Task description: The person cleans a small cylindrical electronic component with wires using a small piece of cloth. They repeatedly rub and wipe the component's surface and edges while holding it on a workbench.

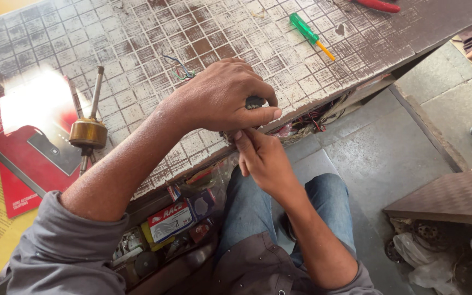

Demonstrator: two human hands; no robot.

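My left hand (222, 98) clenched on small dark part (254, 101), held at worn table edge (137, 65). My right hand (260, 155) just below, fingertips pinching something under it — too hidden to name. Thin coloured wires (180, 70) trail behind my knuckles. Risk: grip over table edge, so slip drops part into cluttered drawer (165, 235) below. Tugging hard could snap wires. Brass-coloured rotor on shaft (89, 131) near left forearm — elbow nudge could roll it.
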